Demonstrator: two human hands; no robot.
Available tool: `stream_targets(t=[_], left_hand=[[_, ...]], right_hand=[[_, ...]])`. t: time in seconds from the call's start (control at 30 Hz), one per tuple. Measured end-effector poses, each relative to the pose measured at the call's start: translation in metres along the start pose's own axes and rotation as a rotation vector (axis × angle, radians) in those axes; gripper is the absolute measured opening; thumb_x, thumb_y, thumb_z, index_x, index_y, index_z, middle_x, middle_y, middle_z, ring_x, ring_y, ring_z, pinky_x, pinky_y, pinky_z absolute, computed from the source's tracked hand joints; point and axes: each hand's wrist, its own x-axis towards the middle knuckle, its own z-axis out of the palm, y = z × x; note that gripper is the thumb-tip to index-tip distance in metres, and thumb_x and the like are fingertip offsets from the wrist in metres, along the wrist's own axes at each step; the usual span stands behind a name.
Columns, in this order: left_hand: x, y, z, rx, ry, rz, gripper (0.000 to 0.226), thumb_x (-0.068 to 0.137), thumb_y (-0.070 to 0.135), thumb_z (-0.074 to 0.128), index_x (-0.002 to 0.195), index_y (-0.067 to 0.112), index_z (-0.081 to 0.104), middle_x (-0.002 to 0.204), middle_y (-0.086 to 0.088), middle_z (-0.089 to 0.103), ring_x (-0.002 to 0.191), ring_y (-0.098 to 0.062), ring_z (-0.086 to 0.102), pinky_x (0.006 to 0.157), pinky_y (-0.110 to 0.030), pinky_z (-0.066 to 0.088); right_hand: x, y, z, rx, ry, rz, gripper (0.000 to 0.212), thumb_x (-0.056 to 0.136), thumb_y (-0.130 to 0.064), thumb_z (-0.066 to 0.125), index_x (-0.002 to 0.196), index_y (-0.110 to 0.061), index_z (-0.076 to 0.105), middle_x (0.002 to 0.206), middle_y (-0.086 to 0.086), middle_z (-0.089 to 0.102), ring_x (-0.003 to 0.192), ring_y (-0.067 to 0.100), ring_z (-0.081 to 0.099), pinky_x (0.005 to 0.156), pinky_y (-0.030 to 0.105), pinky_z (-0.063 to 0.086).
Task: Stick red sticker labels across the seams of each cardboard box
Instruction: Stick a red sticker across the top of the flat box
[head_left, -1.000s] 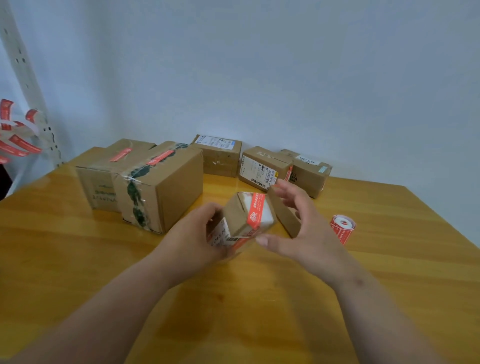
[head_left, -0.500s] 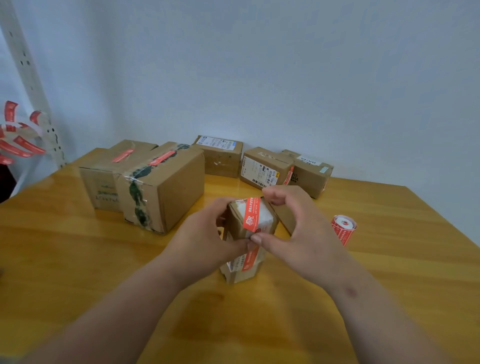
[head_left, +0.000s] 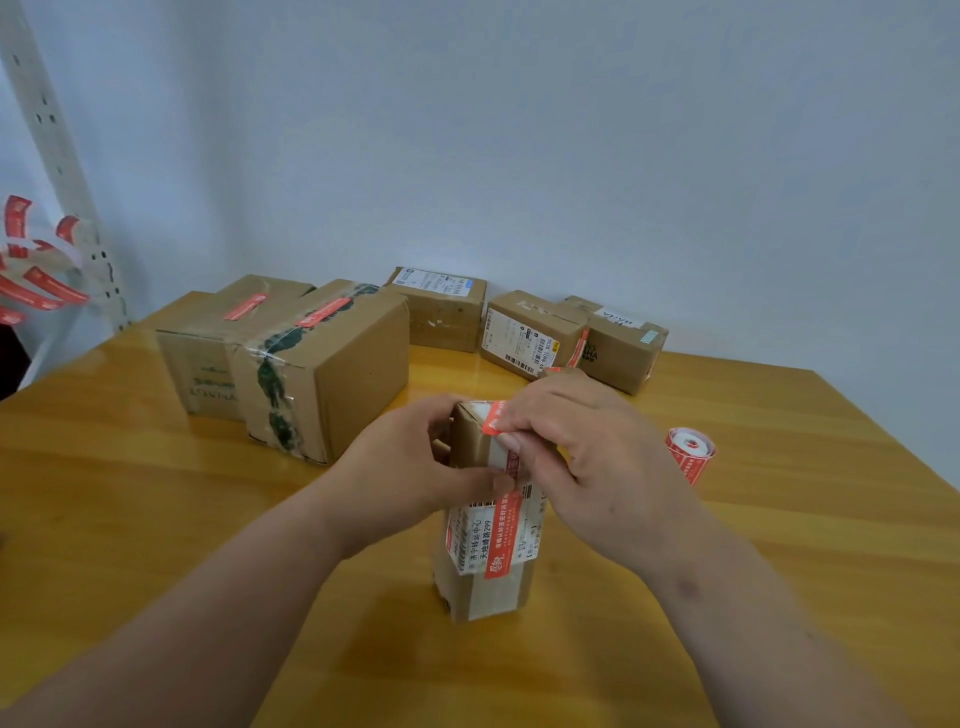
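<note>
The red sticker label (head_left: 506, 514) ran down the near face of a small cardboard box (head_left: 485, 561) that stood on end near the middle of the wooden table (head_left: 156, 519), its long axis upright. In the head view, the only one given, the label's upper end (head_left: 493, 421) folded over the box's top edge onto the white top face, so the strip followed the box's long axis from the top down toward the printed shipping label (head_left: 475, 540).

The left hand (head_left: 410, 467) gripped the box from the left side, fingers curled round the upper part and the thumb lying across the near face, just touching the strip. The right hand (head_left: 587, 452) came in from the right and above, its fingers (head_left: 511, 436) bent and pressed down on the label at the top corner; whether they pinched the label's edge or only pressed it flat I could not tell.

Both hands sat at the top of the box, while the lower stretch of the label lay below them, toward the person. By my judgement the next smoothing stroke would run downward along the strip, and the right hand, already on it, was the nearer.

The sticker roll (head_left: 691, 454) lay to the right, well apart from the box. Further boxes stood behind, two large ones (head_left: 322, 364) at the left with red labels on top.
</note>
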Motion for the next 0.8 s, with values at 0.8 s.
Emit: stream_targets(t=[0.8], left_hand=[[-0.005,-0.005,0.001,0.33,0.096,0.149,0.058,0.071,0.032,0.084,0.121,0.043,0.056,0.107,0.029,0.063,0.102,0.011,0.054,0.077,-0.008,0.043]], right_hand=[[0.018,-0.002,-0.009,0.335,0.163,0.557,0.015,0.1,-0.03,0.045,0.085,-0.032,0.048,0.086,-0.001,0.067,0.081,0.02,0.067,0.073,0.048,0.057]])
